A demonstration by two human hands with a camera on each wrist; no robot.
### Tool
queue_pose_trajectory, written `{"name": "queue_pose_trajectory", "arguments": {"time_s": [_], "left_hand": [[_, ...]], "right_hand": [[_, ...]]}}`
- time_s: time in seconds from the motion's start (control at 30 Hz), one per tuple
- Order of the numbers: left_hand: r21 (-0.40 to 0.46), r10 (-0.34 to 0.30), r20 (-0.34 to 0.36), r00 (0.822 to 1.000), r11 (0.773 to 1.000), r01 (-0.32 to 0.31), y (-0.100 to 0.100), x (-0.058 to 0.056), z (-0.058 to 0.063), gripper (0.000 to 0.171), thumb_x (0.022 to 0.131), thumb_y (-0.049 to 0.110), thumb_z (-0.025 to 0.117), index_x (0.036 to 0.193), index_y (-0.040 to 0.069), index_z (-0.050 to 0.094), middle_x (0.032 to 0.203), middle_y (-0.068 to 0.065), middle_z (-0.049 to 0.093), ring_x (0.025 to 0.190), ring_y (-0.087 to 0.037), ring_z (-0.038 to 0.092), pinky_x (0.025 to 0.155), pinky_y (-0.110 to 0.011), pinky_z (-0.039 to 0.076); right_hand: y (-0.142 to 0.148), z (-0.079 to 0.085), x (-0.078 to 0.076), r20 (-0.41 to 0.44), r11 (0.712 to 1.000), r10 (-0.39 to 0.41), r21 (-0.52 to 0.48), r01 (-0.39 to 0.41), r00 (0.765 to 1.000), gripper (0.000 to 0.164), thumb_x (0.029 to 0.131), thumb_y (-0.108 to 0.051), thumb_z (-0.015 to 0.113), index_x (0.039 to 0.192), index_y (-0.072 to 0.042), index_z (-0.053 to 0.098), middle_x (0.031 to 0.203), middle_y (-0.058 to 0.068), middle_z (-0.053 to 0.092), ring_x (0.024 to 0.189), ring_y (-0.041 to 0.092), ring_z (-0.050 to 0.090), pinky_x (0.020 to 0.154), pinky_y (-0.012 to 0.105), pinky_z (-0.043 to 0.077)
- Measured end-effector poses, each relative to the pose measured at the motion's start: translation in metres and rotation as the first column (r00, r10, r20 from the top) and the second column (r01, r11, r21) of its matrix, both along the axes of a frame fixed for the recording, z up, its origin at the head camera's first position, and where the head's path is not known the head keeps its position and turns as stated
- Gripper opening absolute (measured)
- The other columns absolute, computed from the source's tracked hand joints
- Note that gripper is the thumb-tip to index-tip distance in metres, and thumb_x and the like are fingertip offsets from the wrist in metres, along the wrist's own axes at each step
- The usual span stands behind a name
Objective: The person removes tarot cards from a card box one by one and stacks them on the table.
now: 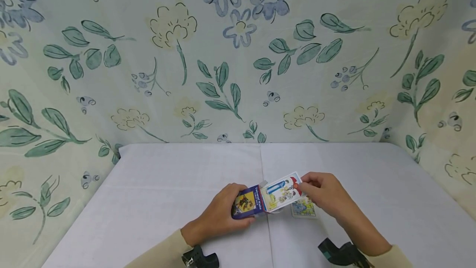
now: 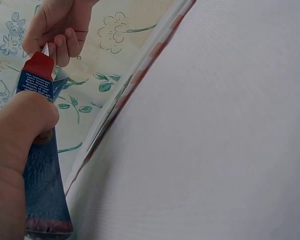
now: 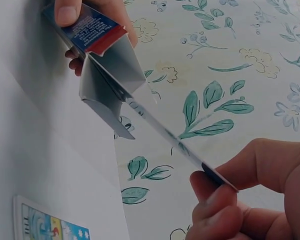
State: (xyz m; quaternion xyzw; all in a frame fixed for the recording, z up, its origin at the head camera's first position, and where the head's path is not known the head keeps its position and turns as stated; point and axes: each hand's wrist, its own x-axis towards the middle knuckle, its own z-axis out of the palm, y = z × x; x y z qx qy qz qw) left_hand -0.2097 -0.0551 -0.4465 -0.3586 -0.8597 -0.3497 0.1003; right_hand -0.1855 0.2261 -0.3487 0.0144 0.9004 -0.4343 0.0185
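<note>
My left hand (image 1: 227,209) grips a dark blue card box (image 1: 248,202) printed "Universal Waite", its end flaps folded out towards the right. A tarot card (image 1: 282,192) with a white border sticks far out of the box's mouth. My right hand (image 1: 327,193) pinches that card's outer end between thumb and fingers; the right wrist view shows the card (image 3: 165,134) edge-on, its other end still inside the opened box (image 3: 97,32). Below the drawn card, another illustrated card (image 1: 304,209) lies on the table, partly covered from above in the head view.
A white cloth covers the table (image 1: 167,185), with a crease running front to back near its middle. Behind it and at both sides hangs a floral curtain (image 1: 230,73). Dark wrist cameras (image 1: 201,257) are strapped to both forearms.
</note>
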Motion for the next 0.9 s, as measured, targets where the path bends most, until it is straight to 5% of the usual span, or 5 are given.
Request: {"name": "queue_pose_trajectory", "arguments": {"time_s": [0.9], "left_hand": [[-0.007, 0.013, 0.035, 0.999, 1.0, -0.013, 0.001, 0.002, 0.002, 0.071, 0.079, 0.054, 0.071, 0.133, 0.018, 0.045, 0.112, 0.008, 0.052, 0.096, -0.004, 0.049, 0.08, -0.022, 0.047]], "right_hand": [[0.012, 0.011, -0.001, -0.008, 0.994, -0.07, -0.09, 0.069, 0.997, 0.023, 0.095, -0.018, 0.054, 0.106, 0.001, 0.062, 0.082, 0.011, 0.061, 0.063, 0.022, 0.055, 0.051, 0.028, 0.047]]}}
